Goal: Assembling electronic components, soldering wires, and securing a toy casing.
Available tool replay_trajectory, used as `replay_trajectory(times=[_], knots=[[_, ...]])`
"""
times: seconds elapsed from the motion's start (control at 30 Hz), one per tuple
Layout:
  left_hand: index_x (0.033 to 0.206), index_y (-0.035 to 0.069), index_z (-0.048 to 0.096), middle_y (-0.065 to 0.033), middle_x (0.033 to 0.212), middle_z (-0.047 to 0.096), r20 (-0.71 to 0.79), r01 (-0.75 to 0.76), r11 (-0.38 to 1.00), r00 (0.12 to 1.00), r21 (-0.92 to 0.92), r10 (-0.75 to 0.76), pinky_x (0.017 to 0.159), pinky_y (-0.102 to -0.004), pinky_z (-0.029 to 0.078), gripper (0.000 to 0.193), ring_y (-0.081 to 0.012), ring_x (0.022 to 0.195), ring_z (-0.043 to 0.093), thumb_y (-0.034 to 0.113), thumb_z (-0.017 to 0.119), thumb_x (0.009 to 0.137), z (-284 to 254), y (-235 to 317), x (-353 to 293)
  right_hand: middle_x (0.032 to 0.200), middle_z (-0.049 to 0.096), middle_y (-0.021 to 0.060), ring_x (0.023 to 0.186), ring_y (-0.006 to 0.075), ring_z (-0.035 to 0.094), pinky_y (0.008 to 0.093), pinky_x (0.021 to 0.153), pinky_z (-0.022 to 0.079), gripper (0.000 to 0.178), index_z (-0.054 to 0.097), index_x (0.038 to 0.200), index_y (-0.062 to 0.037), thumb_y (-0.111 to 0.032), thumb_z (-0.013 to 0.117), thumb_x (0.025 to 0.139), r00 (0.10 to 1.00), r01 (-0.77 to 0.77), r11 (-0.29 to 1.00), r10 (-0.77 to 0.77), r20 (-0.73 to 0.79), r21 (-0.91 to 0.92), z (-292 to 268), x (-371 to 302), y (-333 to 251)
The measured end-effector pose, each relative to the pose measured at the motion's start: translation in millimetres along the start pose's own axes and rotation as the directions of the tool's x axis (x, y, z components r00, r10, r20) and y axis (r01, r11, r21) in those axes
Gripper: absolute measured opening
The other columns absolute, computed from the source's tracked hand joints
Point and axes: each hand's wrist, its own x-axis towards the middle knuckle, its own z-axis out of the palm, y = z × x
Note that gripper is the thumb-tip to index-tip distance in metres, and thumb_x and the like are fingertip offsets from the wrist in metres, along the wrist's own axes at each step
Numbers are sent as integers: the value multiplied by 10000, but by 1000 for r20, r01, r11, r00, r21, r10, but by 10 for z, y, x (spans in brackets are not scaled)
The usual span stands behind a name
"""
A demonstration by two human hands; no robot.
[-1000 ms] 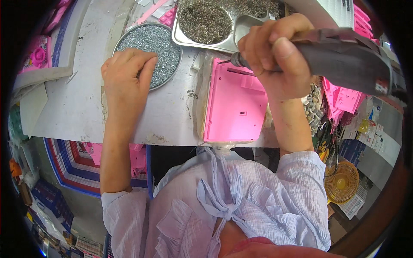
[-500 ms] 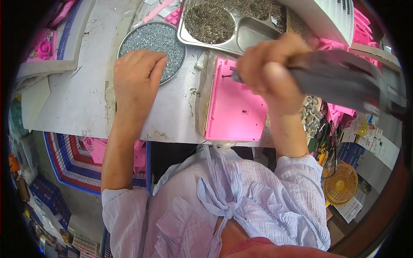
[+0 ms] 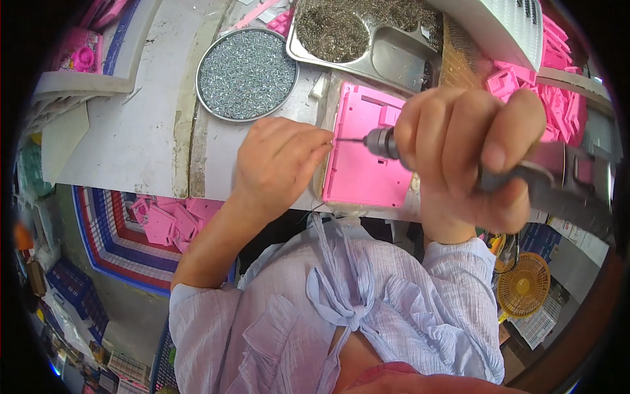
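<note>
Screwdriver [image 3: 394,143] in right hand [image 3: 469,154] — over pink panel [image 3: 364,157].

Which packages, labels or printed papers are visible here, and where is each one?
Printed white paper sheets: lower right, under the round yellow fan, flat, with small dark print.
Colourful printed packets: bottom left on the floor, small and rectangular.
Clear plastic bag: under the pink plastic panel on the table.

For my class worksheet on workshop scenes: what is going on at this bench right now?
A person holds a powered screwdriver in the right hand, its bit pointing at the left hand, whose fingertips meet the bit's tip at the edge of a pink plastic panel. A round tray of silver screws sits behind the left hand.
</note>
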Motion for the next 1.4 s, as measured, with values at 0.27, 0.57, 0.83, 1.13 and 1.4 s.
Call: replay_trajectory(times=[0.27,0.57,0.83,1.13,1.4], knots=[[1019,65,671,-61,919,703,10,-5,999,1000,-37,6,773,-388,473,268,-251,827,656,56,791,779,-13,96,-72,673,543,-43,512,108,509,292,511,431,274,500,1011,-157,-372,670,988,999,-29,999,30,-32,25,165,-131,7],[990,57,676,-85,912,696,141,84,991,988,-106,-69,754,-391,497,188,-273,830,660,68,758,822,-78,243,-124,638,524,-19,500,121,510,306,494,391,300,500,1007,-132,-359,695,981,974,-133,991,130,-185,-2,391,-268,-20],[892,34,644,-115,818,633,95,204,975,973,85,-212,670,-415,483,118,-324,765,615,118,726,901,-387,42,-127,615,499,7,479,126,478,322,507,390,283,488,947,-101,-285,703,962,962,-203,976,184,-202,-81,376,-360,88],[818,60,585,-91,750,567,-33,190,931,981,313,-189,659,-453,443,232,-318,736,574,229,708,919,-428,-462,139,678,542,62,597,142,496,306,549,390,223,456,853,-68,-52,666,928,895,-357,744,445,19,-565,369,-297,71],[836,71,656,-74,789,649,81,-107,907,993,407,81,743,-442,437,151,-294,795,628,201,706,894,-345,-466,345,657,536,22,530,145,498,306,511,404,204,494,937,-78,-166,677,952,982,-170,948,185,32,-270,279,-387,208]])
